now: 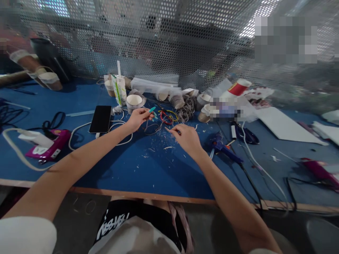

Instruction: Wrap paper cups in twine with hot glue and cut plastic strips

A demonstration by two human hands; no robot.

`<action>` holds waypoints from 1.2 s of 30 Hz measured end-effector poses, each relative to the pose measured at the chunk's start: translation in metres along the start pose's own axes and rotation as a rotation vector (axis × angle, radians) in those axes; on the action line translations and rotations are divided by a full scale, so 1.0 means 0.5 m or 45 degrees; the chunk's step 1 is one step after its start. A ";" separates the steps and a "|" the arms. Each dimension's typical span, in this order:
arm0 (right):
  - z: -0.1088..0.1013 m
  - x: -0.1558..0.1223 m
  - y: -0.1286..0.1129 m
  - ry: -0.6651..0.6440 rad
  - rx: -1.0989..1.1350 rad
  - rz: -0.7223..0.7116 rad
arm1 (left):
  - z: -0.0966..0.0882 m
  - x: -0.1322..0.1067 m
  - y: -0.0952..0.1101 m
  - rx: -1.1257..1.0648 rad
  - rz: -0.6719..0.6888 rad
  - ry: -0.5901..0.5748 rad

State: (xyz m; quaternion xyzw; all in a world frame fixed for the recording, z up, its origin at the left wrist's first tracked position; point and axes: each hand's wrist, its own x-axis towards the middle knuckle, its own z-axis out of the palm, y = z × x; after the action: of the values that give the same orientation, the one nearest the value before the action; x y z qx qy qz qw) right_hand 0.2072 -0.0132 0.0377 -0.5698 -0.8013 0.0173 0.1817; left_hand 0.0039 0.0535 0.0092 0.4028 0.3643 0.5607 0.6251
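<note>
My left hand [137, 118] is closed on a small teal-handled tool [152, 110], whose tip points right toward a heap of coloured wires [166, 117]. My right hand [185, 137] rests on the blue table [127, 165] just right of it, its fingers pinched together on something I cannot make out, close to the wires. White scraps lie scattered on the table between and below both hands.
A black phone [101, 119] with a white cable lies left of my left hand. Paper cups [134, 102], a carton [119, 89] and a coil of wire stand behind. A blue glue gun [222, 147], scissors [246, 134], and a pink tool [50, 146] lie around. A perforated screen closes the back.
</note>
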 end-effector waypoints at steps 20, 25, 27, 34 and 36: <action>0.000 -0.008 0.011 -0.033 -0.018 0.264 | -0.004 -0.007 -0.025 -0.078 -0.067 0.084; -0.009 -0.008 0.014 0.037 0.014 0.241 | -0.003 -0.008 -0.023 -0.051 -0.086 0.085; -0.016 -0.006 0.018 -0.017 0.077 0.208 | -0.004 -0.007 -0.023 -0.046 -0.086 0.073; -0.040 0.000 0.041 -0.332 0.141 0.028 | 0.001 -0.009 -0.021 -0.018 -0.052 0.073; -0.041 -0.002 0.047 -0.297 0.062 0.061 | 0.003 -0.010 -0.022 0.019 -0.041 0.054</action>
State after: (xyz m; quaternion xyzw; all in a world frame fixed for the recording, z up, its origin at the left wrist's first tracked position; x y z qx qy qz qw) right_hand 0.2354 -0.0096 0.0510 -0.5782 -0.8026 0.1070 0.1005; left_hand 0.0093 0.0481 0.0000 0.3896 0.3881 0.5564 0.6229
